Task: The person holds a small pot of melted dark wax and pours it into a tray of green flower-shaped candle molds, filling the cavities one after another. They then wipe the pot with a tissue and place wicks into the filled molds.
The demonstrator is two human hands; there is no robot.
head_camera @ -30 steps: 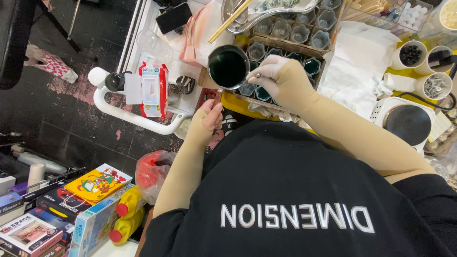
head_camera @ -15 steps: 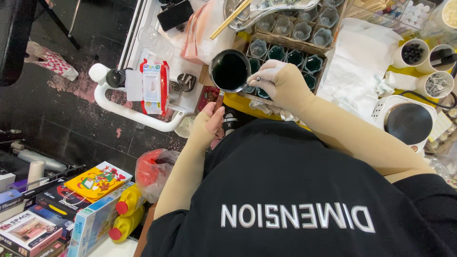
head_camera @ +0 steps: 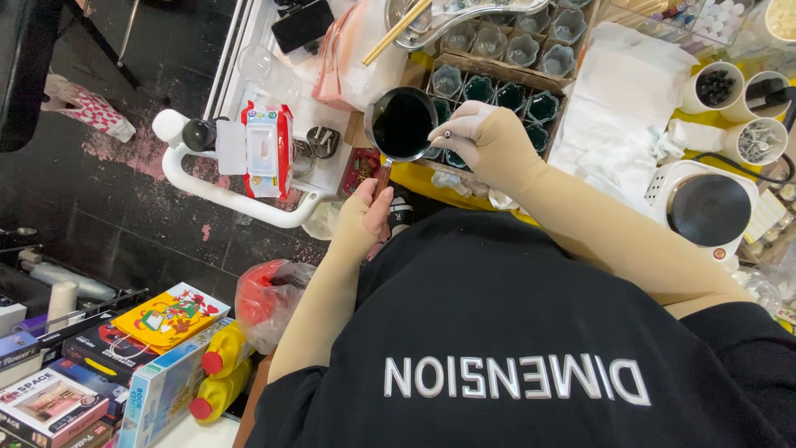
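Note:
My left hand (head_camera: pixel 365 217) grips the handle of a small saucepan (head_camera: pixel 402 124) holding dark liquid, held above a cardboard tray of small glass cups (head_camera: pixel 497 79). Several cups near the pan hold dark green fill; the farther ones look clear. My right hand (head_camera: pixel 489 143), in a pale glove and tan sleeve, pinches a thin metal-tipped stick (head_camera: pixel 444 134) at the pan's right rim, just over the filled cups.
A white hot plate (head_camera: pixel 709 207) sits at the right, with white cups of small parts (head_camera: pixel 717 87) behind it. A wet-wipe pack (head_camera: pixel 265 149) lies on a white rail at left. Chopsticks (head_camera: pixel 396 31) rest in a bowl. Below are a red bag (head_camera: pixel 265 303), yellow bottles (head_camera: pixel 224 357) and boxed games (head_camera: pixel 58 398).
The pan has dipped slightly toward the cups and my right hand's fingers have shifted a little along its rim. My left hand keeps its grip.

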